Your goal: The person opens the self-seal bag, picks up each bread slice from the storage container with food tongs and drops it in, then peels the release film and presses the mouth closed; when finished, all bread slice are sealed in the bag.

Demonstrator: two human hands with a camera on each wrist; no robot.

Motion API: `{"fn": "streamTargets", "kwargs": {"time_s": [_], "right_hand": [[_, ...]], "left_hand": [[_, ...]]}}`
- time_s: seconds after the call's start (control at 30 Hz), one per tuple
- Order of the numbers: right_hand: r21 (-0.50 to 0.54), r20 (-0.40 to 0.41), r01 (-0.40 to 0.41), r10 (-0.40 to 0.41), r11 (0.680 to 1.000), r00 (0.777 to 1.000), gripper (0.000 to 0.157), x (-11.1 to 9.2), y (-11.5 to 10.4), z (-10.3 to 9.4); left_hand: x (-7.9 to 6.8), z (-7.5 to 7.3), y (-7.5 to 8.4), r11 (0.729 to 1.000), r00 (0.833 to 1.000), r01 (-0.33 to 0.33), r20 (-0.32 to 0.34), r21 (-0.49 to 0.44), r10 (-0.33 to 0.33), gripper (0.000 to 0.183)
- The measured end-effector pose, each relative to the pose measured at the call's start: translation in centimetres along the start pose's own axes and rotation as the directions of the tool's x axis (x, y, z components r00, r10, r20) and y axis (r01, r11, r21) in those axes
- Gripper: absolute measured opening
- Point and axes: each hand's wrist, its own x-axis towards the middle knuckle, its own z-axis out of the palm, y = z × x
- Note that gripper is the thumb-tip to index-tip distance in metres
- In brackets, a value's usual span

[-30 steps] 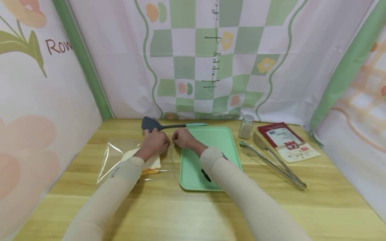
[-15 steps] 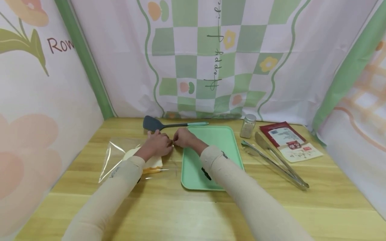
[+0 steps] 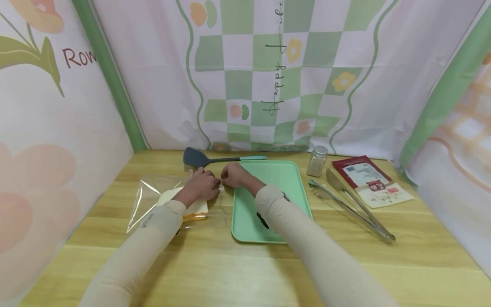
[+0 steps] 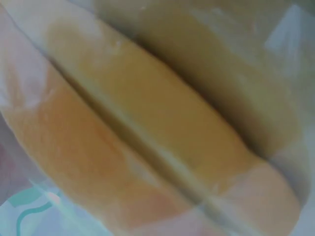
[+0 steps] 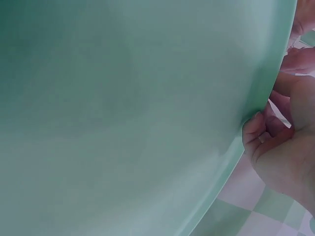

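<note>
Slices of bread (image 3: 197,207) lie in a clear plastic bag (image 3: 143,200) left of the green tray (image 3: 245,217). Both hands meet at the bag's right end, fingertips close together. My left hand (image 3: 201,184) reaches over the bread and pinches the gathered plastic. Opposite it, my right hand (image 3: 233,175) pinches the plastic beside the tray's left rim. In the left wrist view the bread (image 4: 138,98) fills the frame behind clear film. The right wrist view has the right hand (image 5: 283,152) with curled fingers at the edge of the tray (image 5: 123,123). What lies between the fingertips is mostly hidden.
A dark spatula (image 3: 196,157) with a pale blue handle end lies behind the hands. Right of the tray are a lidded glass jar (image 3: 316,163), metal tongs (image 3: 358,211) and a red and cream packet (image 3: 372,181). A patterned curtain (image 3: 238,85) hangs along the table's back edge.
The two hands have drawn slightly closer together at the bag's end, and the left fingers have come off the spatula's edge. The view has shifted a little; the other objects stay put.
</note>
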Motion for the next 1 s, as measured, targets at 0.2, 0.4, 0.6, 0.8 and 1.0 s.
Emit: {"fn": "streamTargets", "kwargs": {"time_s": [0.2,0.4,0.6,0.8,1.0], "right_hand": [[0.006,0.001,-0.046,0.046,0.999,0.999,0.014,0.1,-0.2,0.0],[0.017,0.001,-0.06,0.06,0.998,0.998,0.015,0.1,-0.5,0.0],[0.036,-0.012,-0.055,0.056,0.998,0.998,0.019,0.2,-0.3,0.0],[0.063,-0.022,-0.024,0.026,0.998,0.999,0.015,0.2,0.1,-0.1],[0.115,-0.067,0.027,-0.02,0.993,0.998,0.011,0.1,0.7,0.0]], "left_hand": [[-0.1,-0.1,0.0,1.0,1.0,0.018,-0.007,-0.003,-0.018,0.041],[-0.3,0.0,-0.2,0.999,0.999,0.031,-0.034,-0.007,-0.032,0.041],[-0.4,-0.1,-0.3,0.998,0.998,0.038,-0.054,-0.046,-0.04,0.042],[-0.4,0.0,-0.5,0.997,0.997,0.035,-0.066,-0.075,-0.04,0.047],[-0.3,0.1,-0.9,0.984,0.994,0.053,-0.083,-0.171,-0.068,0.054]]}}
